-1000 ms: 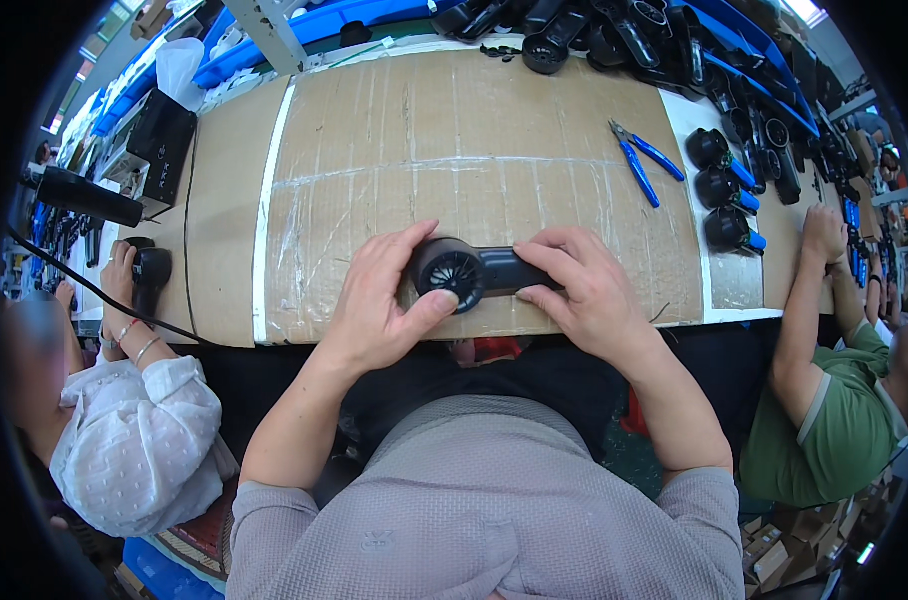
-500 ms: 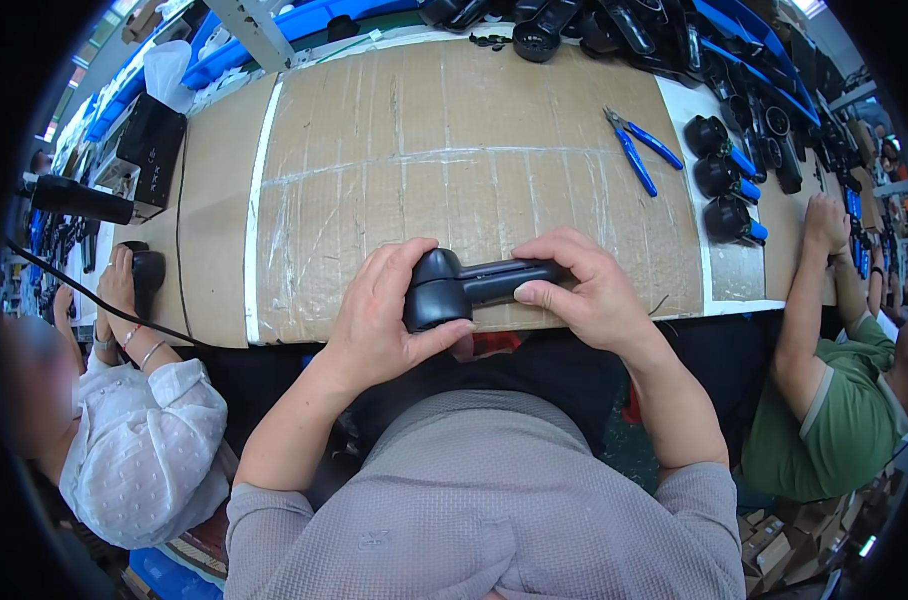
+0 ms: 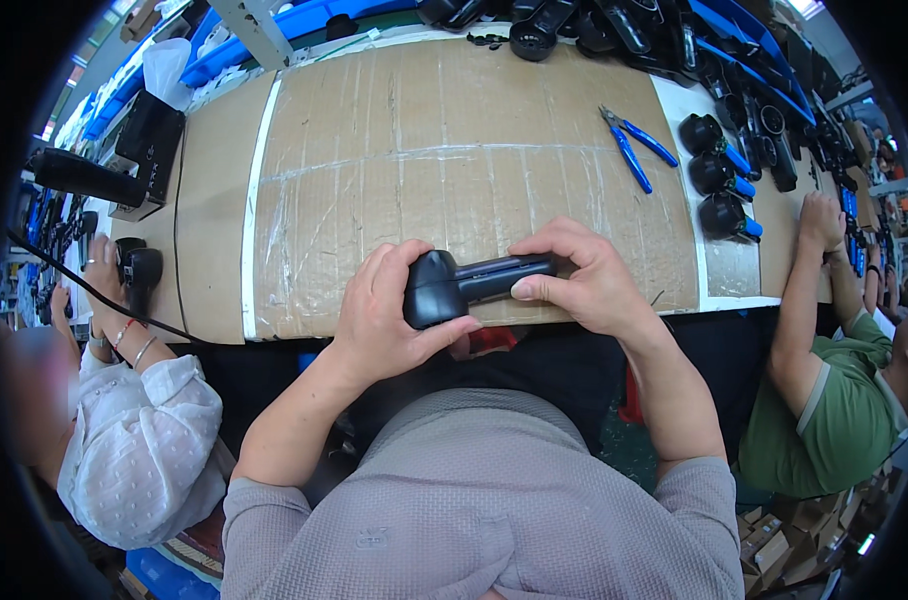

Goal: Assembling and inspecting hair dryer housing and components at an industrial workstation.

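A black plastic housing, shaped like a hair dryer [image 3: 436, 290], lies across both my hands just above the near edge of the cardboard. Its thick round head is to the left, and a straight handle with a long seam points right. My left hand [image 3: 379, 310] is wrapped round the head, thumb along its near side. At the other end my right hand [image 3: 579, 275] pinches the handle's tip between thumb and fingers. What lies inside the housing is hidden. Farther off to the right, blue-handled cutting pliers [image 3: 629, 150] rest on the cardboard, jaws toward the far side.
Taped cardboard [image 3: 404, 110] covers the bench. Right of the pliers stand several black-headed parts with blue handles [image 3: 719, 175]. Black housings [image 3: 614, 30] are heaped at the far right by a blue bin. A black box [image 3: 144, 150] stands left. Co-workers sit at both sides.
Both my hands keep the housing in nearly the same place, with its handle end tilted very slightly upward. The left co-worker's hand has drawn back from a black part.
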{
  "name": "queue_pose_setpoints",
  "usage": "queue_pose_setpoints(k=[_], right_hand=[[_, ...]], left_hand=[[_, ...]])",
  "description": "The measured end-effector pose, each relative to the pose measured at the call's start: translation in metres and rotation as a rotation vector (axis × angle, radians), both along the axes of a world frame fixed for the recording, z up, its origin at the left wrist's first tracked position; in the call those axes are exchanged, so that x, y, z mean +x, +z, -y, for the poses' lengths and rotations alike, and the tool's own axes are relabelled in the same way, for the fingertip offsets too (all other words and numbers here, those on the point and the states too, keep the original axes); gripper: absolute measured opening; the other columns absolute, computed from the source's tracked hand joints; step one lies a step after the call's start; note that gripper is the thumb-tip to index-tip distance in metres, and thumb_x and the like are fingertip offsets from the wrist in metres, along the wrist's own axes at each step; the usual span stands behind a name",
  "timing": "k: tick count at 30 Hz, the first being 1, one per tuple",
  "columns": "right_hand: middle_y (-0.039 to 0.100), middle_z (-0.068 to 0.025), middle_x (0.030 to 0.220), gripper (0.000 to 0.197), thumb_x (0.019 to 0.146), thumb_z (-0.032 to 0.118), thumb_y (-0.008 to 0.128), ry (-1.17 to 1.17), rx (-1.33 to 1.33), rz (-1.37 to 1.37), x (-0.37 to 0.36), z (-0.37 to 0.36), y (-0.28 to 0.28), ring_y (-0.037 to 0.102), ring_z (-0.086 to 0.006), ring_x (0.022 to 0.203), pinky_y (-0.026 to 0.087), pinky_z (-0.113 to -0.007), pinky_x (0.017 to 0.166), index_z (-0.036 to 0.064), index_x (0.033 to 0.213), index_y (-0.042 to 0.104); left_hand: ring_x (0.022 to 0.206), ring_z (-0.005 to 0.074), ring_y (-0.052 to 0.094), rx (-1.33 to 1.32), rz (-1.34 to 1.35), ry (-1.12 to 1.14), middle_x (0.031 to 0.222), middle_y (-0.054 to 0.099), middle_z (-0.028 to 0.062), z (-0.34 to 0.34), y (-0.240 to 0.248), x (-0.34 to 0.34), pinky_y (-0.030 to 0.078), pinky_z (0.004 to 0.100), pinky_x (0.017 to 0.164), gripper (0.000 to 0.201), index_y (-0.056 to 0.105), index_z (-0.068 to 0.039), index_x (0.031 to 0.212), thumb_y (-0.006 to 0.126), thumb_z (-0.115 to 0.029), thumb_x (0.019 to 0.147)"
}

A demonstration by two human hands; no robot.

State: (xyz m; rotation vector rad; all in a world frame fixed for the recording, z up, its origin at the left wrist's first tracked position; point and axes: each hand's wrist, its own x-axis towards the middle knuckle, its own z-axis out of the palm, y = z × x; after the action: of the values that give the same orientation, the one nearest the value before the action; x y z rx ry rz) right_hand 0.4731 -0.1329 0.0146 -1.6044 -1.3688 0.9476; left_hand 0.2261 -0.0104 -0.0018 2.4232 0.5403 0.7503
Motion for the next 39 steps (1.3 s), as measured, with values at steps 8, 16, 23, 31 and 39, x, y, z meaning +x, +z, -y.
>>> queue_pose_setpoints(k=[8, 16, 23, 31, 39], right_hand=[[0.066, -0.0068, 0.094, 0.013, 0.095, 0.014, 0.074, -0.309, 0.193, -0.524, -0.018, -0.004, -0.012, 0.062, -0.0165, 0.086, 0.049, -0.029, 0.081, 0.0044, 0.104, 0.072], [0.061, -0.0039, 0.076, 0.04, 0.105, 0.045, 0.059, -0.671, 0.366, -1.54, -0.035, -0.037, -0.02, 0.059, -0.016, 0.071, 0.05, -0.031, 0.071, 0.0106, 0.087, 0.065], [0.052, 0.0016, 0.061, 0.051, 0.102, 0.059, 0.056, -0.671, 0.289, -1.724, -0.031, -0.036, -0.018, 0.053, -0.0145, 0.056, 0.048, -0.033, 0.057, 0.0153, 0.079, 0.063], [0.044, 0.0051, 0.053, 0.054, 0.102, 0.063, 0.055, -0.479, 0.446, -1.642, -0.028, -0.041, -0.026, 0.047, -0.012, 0.048, 0.043, -0.031, 0.049, 0.0181, 0.072, 0.058], [0.042, 0.0046, 0.052, 0.059, 0.101, 0.069, 0.053, -0.685, 0.347, -1.754, -0.029, -0.048, -0.018, 0.044, -0.0136, 0.046, 0.042, -0.033, 0.049, 0.0191, 0.07, 0.056]], left_hand=[[0.092, 0.0292, 0.061, 0.081, 0.098, 0.107, 0.112, 0.062, 0.0141, 0.015, -0.009, 0.009, 0.053, 0.038, 0.086, 0.081, 0.054, -0.001, 0.133, 0.095, -0.036, 0.074], [0.092, 0.0282, 0.06, 0.253, 0.198, 0.153, 0.113, 0.061, 0.0139, 0.039, -0.015, 0.029, 0.052, 0.0387, 0.084, 0.083, 0.051, -0.002, 0.135, 0.095, -0.037, 0.074], [0.094, 0.0275, 0.06, 0.355, 0.245, 0.156, 0.113, 0.061, 0.0133, 0.044, -0.026, 0.029, 0.052, 0.0395, 0.085, 0.08, 0.05, -0.004, 0.133, 0.094, -0.038, 0.076], [0.098, 0.0293, 0.058, 0.438, 0.286, 0.154, 0.114, 0.056, 0.0134, 0.046, -0.04, 0.031, 0.049, 0.0397, 0.09, 0.084, 0.048, -0.004, 0.134, 0.096, -0.039, 0.075], [0.099, 0.03, 0.062, 0.36, 0.215, 0.183, 0.116, 0.061, 0.0136, 0.043, -0.03, 0.032, 0.053, 0.0406, 0.091, 0.076, 0.05, -0.004, 0.132, 0.094, -0.032, 0.076]])
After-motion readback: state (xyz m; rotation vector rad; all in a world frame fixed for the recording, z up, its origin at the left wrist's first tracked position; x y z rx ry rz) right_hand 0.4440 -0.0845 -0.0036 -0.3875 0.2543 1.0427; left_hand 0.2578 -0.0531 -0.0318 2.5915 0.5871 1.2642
